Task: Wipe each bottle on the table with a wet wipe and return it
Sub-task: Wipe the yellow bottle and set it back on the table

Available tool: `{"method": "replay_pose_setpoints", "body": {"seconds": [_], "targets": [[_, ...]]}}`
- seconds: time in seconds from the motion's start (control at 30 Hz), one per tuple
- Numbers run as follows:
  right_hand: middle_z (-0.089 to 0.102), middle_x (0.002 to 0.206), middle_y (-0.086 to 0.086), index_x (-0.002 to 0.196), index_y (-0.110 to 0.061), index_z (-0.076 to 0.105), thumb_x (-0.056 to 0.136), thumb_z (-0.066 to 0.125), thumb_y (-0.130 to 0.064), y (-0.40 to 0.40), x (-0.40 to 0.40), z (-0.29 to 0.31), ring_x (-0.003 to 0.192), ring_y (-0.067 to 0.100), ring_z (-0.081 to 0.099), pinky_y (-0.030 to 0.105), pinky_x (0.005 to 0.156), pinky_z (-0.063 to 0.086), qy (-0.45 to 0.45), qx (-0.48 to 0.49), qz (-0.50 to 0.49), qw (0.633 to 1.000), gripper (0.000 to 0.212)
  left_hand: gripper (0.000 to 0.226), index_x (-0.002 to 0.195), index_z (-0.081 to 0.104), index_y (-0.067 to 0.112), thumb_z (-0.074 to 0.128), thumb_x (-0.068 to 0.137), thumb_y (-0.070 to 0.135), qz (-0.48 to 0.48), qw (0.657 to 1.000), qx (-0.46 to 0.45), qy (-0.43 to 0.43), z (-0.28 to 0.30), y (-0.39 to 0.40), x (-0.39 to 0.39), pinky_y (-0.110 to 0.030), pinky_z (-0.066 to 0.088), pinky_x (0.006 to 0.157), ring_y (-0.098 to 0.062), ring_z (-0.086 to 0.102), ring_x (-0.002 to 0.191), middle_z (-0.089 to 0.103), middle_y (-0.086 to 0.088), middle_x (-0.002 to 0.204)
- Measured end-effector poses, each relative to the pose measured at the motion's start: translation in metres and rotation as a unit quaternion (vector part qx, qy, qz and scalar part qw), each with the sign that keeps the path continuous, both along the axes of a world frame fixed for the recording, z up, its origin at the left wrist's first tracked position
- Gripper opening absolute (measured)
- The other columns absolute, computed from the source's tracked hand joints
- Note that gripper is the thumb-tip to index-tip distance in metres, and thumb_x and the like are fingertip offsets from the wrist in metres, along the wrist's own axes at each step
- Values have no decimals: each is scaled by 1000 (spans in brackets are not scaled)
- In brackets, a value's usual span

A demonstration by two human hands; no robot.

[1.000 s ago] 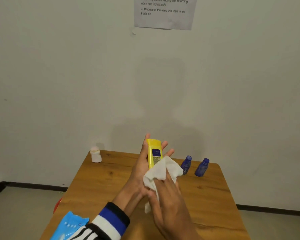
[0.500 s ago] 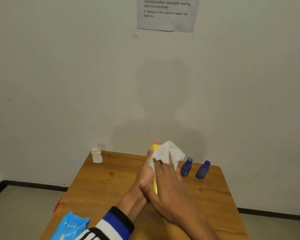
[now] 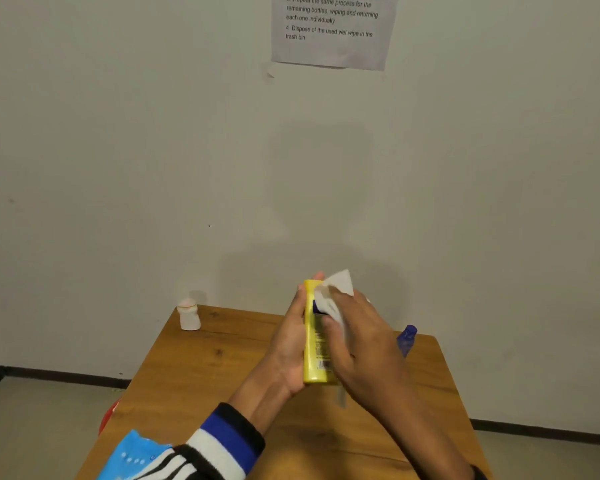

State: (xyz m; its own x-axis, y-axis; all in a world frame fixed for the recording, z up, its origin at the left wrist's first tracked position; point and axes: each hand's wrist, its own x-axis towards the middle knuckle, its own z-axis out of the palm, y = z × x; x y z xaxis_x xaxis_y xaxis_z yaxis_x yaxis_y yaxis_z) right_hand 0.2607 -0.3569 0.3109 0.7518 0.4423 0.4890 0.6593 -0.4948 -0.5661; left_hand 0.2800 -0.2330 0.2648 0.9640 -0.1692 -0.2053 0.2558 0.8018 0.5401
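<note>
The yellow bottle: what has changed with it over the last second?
The right hand slid the wet wipe up the yellow bottle toward its top, then a little back down. The left hand holds the bottle as before; the white bottle stayed put.

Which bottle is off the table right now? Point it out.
The tall yellow plastic bottle: the left hand holds it while the right hand rubs a white wet wipe over it. The small white bottle and blue bottle stand on the table.

At the top of your frame a printed instruction sheet [image 3: 331,31] hangs on the wall, and a red object [image 3: 105,418] peeks from behind the table's [image 3: 194,372] lower left edge.
</note>
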Motion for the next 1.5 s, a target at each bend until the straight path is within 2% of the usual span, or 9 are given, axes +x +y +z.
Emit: {"method": "replay_pose_setpoints", "body": {"seconds": [0.13, 0.37, 0.6, 0.8, 1.0, 1.1, 1.27, 1.37, 1.5], "targets": [[20, 159, -12, 152, -31, 22, 101, 29, -55, 4, -6, -10, 152, 9, 1, 33, 117, 29, 57, -138, 21, 989, 57, 51, 132, 65, 32, 46, 97, 64, -7, 1000, 10, -10, 5, -3, 2, -50, 49, 102, -34, 66, 115, 69, -12, 127], [53, 147, 1, 131, -26, 60, 97, 46, -49, -15, -45, -37, 134, 14, 52, 26, 99, 51, -29, -137, 57, 989, 43, 45, 141, 52, 34, 41, 102, 52, 99, 995, -8, -28, 0, 23, 7, -59, 42, 107, -35, 63, 123, 65, -14, 135], [34, 156, -6, 144, -30, 38, 94, 31, -68, -4, -8, -5, 149, 7, 15, 35, 116, 34, -1, -181, 71, 981, 63, 76, 134, 64, 21, 45, 87, 78, -77, 992, -87, -55, -10, -11, -16, -59, 18, 122, -40, 39, 144, 49, -26, 148], [20, 164, -6, 151, -32, 31, 92, 27, -74, 4, -14, -6, 152, 7, 6, 35, 119, 30, -6, -208, 69, 976, 73, 88, 145, 51, 18, 49, 83, 80, -22, 995, -83, -42, 0, -1, -12, -61, 26, 118, -40, 55, 131, 57, -23, 141], [66, 130, 9, 115, -12, 73, 92, 63, -19, -3, -42, -30, 131, 19, 55, 32, 95, 56, -184, -92, 129, 970, 27, 69, 124, 67, 4, 48, 91, 63, 42, 997, -61, -9, 11, 22, -4, -61, 44, 103, -31, 61, 126, 68, -13, 130], [74, 114, 1, 105, -9, 76, 79, 64, 2, -16, -39, -26, 112, 9, 67, 29, 86, 59, -151, 17, 152, 977, 31, 62, 113, 77, 13, 44, 94, 62, 50, 998, -16, -18, 9, 26, -4, -56, 47, 103, -26, 62, 125, 70, -4, 129], [74, 93, -18, 103, -28, 72, 80, 61, -16, -26, -18, 19, 85, -2, 69, 14, 68, 55, -1, 168, 38, 985, 28, 67, 127, 69, 15, 49, 92, 68, 38, 989, 137, -41, 9, 29, -13, -45, 45, 97, -29, 63, 109, 68, -13, 124], [71, 94, -19, 98, -31, 70, 84, 58, -17, -31, 3, 45, 85, -2, 67, 6, 69, 49, -14, 215, -29, 976, 23, 57, 115, 72, 18, 68, 81, 64, 48, 965, 242, -89, 9, 26, -21, -38, 57, 76, -26, 70, 85, 75, -11, 107], [70, 100, -10, 111, -19, 69, 96, 58, -11, -32, 27, 67, 93, 0, 65, 6, 74, 48, -62, 212, -76, 972, 20, 43, 111, 70, 22, 86, 74, 38, 40, 924, 349, -150, 15, 20, -29, -31, 58, 76, -20, 71, 84, 75, -5, 105]]}}
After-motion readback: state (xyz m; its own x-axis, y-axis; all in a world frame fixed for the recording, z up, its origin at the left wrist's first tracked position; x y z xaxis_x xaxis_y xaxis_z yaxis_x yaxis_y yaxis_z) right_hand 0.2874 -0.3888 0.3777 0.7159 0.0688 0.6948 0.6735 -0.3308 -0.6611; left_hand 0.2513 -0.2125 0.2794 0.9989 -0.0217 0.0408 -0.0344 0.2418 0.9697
